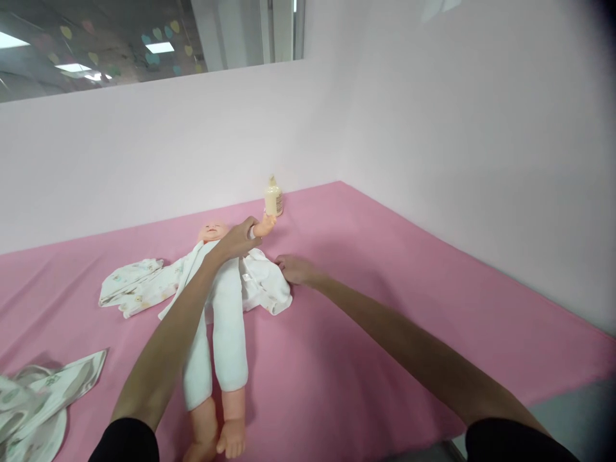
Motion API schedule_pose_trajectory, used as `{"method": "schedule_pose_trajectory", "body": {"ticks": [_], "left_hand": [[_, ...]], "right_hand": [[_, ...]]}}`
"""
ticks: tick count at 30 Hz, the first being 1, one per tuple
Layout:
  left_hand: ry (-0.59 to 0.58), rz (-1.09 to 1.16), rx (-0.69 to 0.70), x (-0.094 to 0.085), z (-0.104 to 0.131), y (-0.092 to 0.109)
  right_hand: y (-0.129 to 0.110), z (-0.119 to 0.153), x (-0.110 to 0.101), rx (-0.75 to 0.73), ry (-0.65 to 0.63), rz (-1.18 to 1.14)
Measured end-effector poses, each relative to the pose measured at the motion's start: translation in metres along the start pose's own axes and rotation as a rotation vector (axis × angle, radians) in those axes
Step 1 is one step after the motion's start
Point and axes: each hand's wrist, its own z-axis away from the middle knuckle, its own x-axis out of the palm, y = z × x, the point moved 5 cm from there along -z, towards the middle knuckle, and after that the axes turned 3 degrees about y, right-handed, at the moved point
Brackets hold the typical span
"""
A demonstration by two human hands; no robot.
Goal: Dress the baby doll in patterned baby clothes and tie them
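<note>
A baby doll (230,333) lies on its back with its feet toward me, its torso and upper legs white and its feet bare. My left hand (239,239) crosses over its chest and is closed round the doll's arm (264,227), which sticks out beyond my fingers. Spread under and beside the doll is a white baby shirt (267,282); its printed part (144,290) lies to the left. At the shirt's right edge, my right hand (294,269) has its fingers pinched on the fabric. My left forearm hides part of the doll's torso.
A pump bottle (273,197) of pale yellow liquid stands near the back wall. Some folded printed cloth (43,401) lies at the lower left. Pink sheeting (366,308) covers the table, bounded by white walls behind and at the right. A window is above.
</note>
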Motion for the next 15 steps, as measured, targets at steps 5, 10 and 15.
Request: {"method": "schedule_pose_trajectory", "body": {"ticks": [5, 10, 15], "left_hand": [[0.037, 0.053, 0.011, -0.005, 0.003, -0.002], [0.028, 0.078, 0.007, -0.006, 0.009, -0.001], [0.056, 0.063, 0.054, -0.004, 0.010, -0.005]], "right_hand": [[-0.011, -0.007, 0.012, -0.009, 0.004, 0.230], [-0.016, -0.012, 0.019, -0.027, -0.173, 0.183], [-0.024, -0.005, 0.026, -0.004, -0.269, 0.191]]}}
